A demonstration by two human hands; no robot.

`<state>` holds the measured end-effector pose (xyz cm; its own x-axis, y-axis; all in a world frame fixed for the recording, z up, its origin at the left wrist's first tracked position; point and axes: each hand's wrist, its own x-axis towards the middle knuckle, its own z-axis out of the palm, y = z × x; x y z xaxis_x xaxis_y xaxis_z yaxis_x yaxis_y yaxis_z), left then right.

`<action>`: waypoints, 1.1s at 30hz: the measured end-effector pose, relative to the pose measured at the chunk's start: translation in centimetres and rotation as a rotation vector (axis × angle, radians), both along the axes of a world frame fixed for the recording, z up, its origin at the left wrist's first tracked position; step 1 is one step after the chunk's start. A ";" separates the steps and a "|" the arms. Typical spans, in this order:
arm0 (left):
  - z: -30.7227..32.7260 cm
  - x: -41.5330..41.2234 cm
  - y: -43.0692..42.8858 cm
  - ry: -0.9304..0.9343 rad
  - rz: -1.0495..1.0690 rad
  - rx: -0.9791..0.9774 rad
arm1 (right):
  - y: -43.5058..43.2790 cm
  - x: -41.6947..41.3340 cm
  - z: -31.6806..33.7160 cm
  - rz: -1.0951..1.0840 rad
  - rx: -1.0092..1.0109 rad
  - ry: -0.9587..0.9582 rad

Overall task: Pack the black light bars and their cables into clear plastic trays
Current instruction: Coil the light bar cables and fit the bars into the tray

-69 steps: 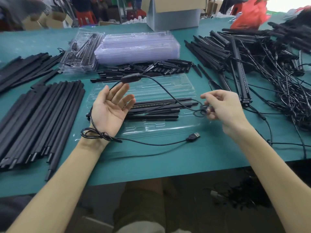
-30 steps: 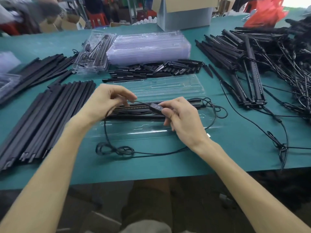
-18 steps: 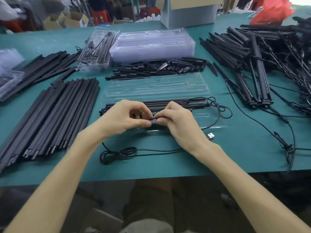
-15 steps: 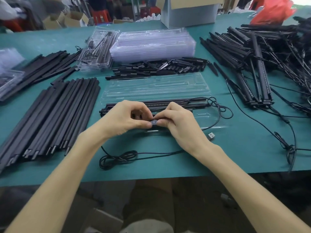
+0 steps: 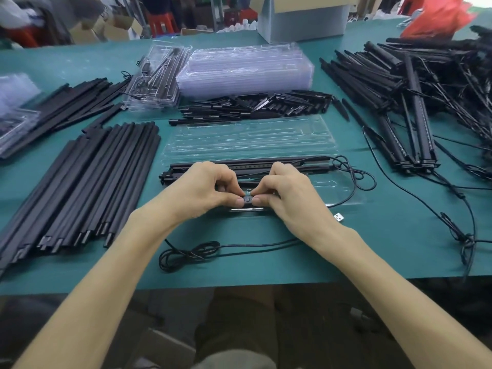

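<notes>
A clear plastic tray (image 5: 343, 191) lies open in front of me, its lid half (image 5: 247, 139) spread behind. Black light bars (image 5: 255, 166) lie in the tray's far slot. My left hand (image 5: 205, 187) and my right hand (image 5: 287, 190) meet over the tray's near edge. Both pinch the cable's small black inline switch (image 5: 248, 199) between thumb and fingers and hold it down on the tray. The black cable (image 5: 191, 253) trails in a loose bundle on the table near me. Its silver USB plug (image 5: 338, 217) lies right of my right wrist.
Long black bars (image 5: 80, 187) lie in a row at the left. A stack of clear trays (image 5: 245, 67) and a heap of short black parts (image 5: 253, 106) sit behind. A tangle of bars with cables (image 5: 415, 102) fills the right. The table's edge (image 5: 239, 284) runs close to me.
Both hands came together on the inline switch and lowered it onto the tray's near edge. Since half a second ago they have hardly moved.
</notes>
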<state>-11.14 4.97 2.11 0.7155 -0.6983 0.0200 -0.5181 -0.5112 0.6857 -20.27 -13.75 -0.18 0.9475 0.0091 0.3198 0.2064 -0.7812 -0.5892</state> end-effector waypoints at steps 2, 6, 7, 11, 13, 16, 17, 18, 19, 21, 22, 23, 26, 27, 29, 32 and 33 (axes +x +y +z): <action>0.0 0.0 -0.1 -0.011 -0.001 0.004 | 0.0 0.0 0.1 0.007 -0.010 0.000; 0.0 -0.4 -0.1 -0.042 0.007 0.010 | 0.1 0.1 0.0 0.001 -0.019 -0.005; 0.1 -0.5 -0.2 -0.052 0.005 0.015 | 0.1 0.1 0.0 -0.002 -0.016 -0.004; 0.7 -0.9 -0.5 -0.075 0.011 0.058 | 0.3 -0.2 -0.2 -0.016 -0.016 -0.032; 1.2 -1.0 -0.7 -0.089 0.009 0.127 | 0.2 -0.5 0.0 0.004 -0.040 -0.029; 2.0 -1.2 -1.2 -0.224 -0.029 0.258 | -0.6 -0.9 0.6 0.079 -0.069 -0.038; 2.1 -1.4 -1.5 -0.272 -0.035 0.254 | -1.2 -1.1 0.9 0.075 -0.062 -0.069; 2.1 -1.5 -2.0 -0.303 -0.035 0.221 | -1.9 -1.4 1.2 0.040 -0.058 -0.111; 2.0 -1.7 -2.5 -0.321 -0.031 0.170 | -2.7 -1.6 1.4 -0.020 -0.057 -0.158; 1.6 -2.0 -3.7 -0.329 -0.047 0.088 | -4.5 -1.9 1.9 -0.177 -0.050 -0.219; 1.2 -2.1 -4.3 -0.312 -0.073 0.085 | -5.6 -1.9 2.1 -0.257 -0.060 -0.217; 0.8 -2.1 -4.7 -0.288 -0.103 0.110 | -6.6 -1.8 2.2 -0.335 -0.089 -0.186; -0.8 -2.3 -5.4 -0.257 -0.148 0.222 | -9.0 -1.9 1.9 -0.470 -0.182 0.002; -1.3 -2.3 -5.4 -0.266 -0.148 0.228 | -9.4 -2.1 1.7 -0.472 -0.185 0.045; -2.0 -2.1 -5.4 -0.304 -0.143 0.220 | -9.9 -2.6 1.1 -0.466 -0.189 0.055; -2.1 -2.0 -5.5 -0.314 -0.141 0.181 | -10.2 -2.9 0.8 -0.496 -0.114 -0.022; -2.0 -2.0 -5.5 -0.295 -0.136 0.150 | -10.2 -2.9 0.9 -0.504 -0.058 -0.039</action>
